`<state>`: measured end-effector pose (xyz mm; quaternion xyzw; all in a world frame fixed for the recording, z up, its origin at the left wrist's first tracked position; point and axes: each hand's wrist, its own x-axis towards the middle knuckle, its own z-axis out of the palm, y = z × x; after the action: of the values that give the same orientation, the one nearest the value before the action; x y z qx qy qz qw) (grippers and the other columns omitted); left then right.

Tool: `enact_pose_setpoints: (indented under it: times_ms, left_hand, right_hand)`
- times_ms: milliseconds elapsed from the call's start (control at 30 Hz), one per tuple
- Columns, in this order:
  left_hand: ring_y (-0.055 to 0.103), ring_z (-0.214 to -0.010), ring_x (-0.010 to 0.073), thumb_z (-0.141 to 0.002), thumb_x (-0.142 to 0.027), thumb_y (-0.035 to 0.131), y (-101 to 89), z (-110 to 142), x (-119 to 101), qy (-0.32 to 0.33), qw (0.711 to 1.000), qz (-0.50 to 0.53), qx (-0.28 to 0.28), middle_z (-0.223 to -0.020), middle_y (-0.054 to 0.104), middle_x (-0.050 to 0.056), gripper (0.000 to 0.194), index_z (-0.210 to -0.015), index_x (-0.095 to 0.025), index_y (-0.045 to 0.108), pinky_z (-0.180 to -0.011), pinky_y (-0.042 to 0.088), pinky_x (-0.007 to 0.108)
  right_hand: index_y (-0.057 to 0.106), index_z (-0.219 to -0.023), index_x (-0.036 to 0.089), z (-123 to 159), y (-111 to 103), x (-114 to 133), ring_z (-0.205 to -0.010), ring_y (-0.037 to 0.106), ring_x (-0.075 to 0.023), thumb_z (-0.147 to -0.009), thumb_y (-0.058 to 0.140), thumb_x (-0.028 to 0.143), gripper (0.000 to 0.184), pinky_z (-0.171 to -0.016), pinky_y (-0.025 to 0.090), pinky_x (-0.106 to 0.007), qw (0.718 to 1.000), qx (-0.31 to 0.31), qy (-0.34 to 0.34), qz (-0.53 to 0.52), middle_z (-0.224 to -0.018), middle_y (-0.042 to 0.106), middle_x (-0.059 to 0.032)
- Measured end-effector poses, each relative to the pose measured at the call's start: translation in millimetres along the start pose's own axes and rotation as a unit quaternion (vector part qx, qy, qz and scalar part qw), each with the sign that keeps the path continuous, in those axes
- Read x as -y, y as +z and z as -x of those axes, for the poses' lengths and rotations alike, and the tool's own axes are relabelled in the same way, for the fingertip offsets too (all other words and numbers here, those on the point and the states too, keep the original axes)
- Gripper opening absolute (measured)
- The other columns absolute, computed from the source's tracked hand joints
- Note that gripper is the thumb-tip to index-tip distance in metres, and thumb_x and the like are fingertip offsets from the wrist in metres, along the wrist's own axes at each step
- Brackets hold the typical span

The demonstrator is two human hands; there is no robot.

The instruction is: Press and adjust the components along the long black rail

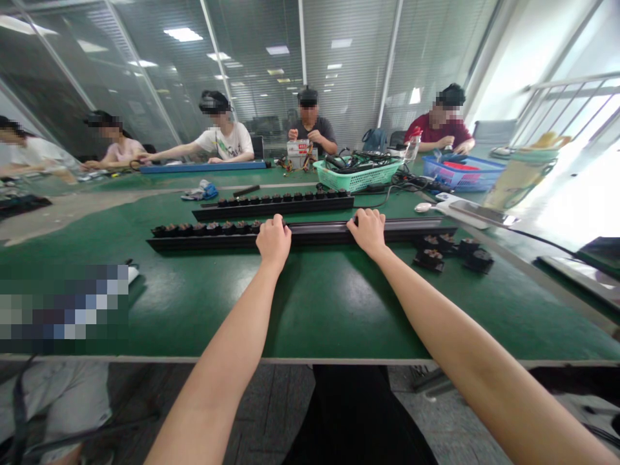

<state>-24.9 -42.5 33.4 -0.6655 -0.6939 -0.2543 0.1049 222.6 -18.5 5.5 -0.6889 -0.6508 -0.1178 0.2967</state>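
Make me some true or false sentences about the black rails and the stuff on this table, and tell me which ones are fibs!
1. The left hand and the right hand are both on the near black rail. True.
2. The tabletop is yellow. False: it is green.
3. Loose black pieces lie by the near black rail's right end. True.
4. The green basket has nothing in it. False: black cables are piled in it.
5. The row of black pieces on the near black rail is to the right of both hands. False: it is on the left.
6. A second black rail lies farther away than the near one. True.
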Motion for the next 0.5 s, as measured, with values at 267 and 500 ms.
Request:
enact_pose_setpoints:
  times_ms: [267, 500]
  left_hand:
    - [0.06, -0.122, 0.0276, -0.102, -0.026, 0.045, -2.8, 0.5, -1.3, -0.006, 1.0, 0.001, 0.011, -0.125, 0.067, 0.013, 0.031, -0.131, -0.022, 0.057, -0.094, 0.054, 0.038]
    - [0.06, -0.122, 0.0277, -0.102, -0.027, 0.044, -3.2, 0.7, -1.4, -0.006, 1.0, 0.0, 0.011, -0.126, 0.067, 0.013, 0.033, -0.131, -0.022, 0.058, -0.095, 0.054, 0.037]
  right_hand:
    - [0.068, -0.105, 0.015, 0.6, -0.3, 0.4, -0.11, 0.052, -0.0345, -0.098, 0.046, 0.03, 0.028, -0.094, 0.034, -0.044, 1.0, -0.003, 0.004, 0.004, -0.111, 0.069, -0.0195]
    - [0.067, -0.104, 0.015, 1.0, -0.1, 0.4, -0.11, 0.051, -0.0346, -0.097, 0.045, 0.029, 0.027, -0.094, 0.034, -0.045, 1.0, -0.006, 0.007, 0.004, -0.111, 0.068, -0.0195]
